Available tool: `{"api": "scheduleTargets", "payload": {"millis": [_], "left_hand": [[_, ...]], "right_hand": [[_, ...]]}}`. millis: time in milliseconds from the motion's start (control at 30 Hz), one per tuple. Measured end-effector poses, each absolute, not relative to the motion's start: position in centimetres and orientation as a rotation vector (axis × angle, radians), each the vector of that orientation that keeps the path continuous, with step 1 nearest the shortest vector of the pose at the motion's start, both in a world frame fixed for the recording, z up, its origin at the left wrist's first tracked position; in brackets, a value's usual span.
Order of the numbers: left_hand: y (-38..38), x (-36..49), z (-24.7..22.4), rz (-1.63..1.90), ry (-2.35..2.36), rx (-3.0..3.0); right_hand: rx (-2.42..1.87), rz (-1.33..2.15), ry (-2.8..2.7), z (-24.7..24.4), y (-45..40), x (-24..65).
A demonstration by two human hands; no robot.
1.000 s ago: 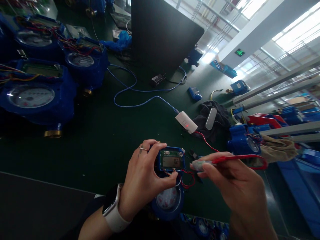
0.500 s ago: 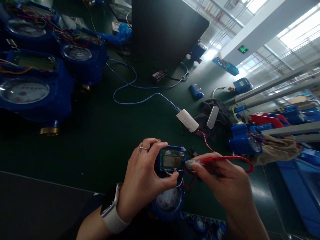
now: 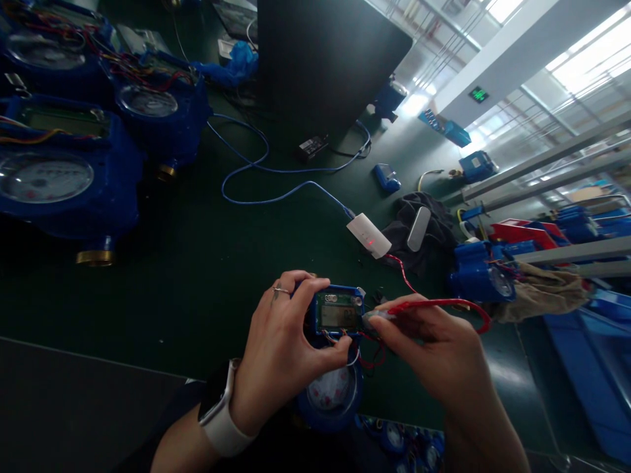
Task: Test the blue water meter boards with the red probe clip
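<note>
My left hand (image 3: pixel 282 338) grips blue-cased display (image 3: pixel 339 315); my right hand (image 3: pixel 436 345) pinches red-cabled connector (image 3: pixel 380 316) at display's three o'clock.

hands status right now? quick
Left hand: closed, thumb and fingers gripping the display housing of a blue meter.
Right hand: closed, pinching the small connector on the red cable, beside the housing.

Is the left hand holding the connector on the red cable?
No, the right hand pinches that connector, while the left hand grips the blue-framed display.
</note>
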State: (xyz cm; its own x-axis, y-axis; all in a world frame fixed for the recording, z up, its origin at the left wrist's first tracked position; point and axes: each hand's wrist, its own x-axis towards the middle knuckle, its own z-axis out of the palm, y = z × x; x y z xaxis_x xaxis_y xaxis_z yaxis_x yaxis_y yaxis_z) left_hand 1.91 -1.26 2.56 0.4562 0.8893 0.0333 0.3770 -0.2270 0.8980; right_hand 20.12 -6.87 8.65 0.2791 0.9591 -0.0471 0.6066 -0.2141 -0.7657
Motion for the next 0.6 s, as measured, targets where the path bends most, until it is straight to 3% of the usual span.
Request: {"api": "scheduleTargets", "payload": {"millis": [600], "left_hand": [[-1.17,1.98,2.55,0.717,1.082,1.814]], "right_hand": [[-1.881,0.836,-1.253,7.77,-7.40,21.07]]}}
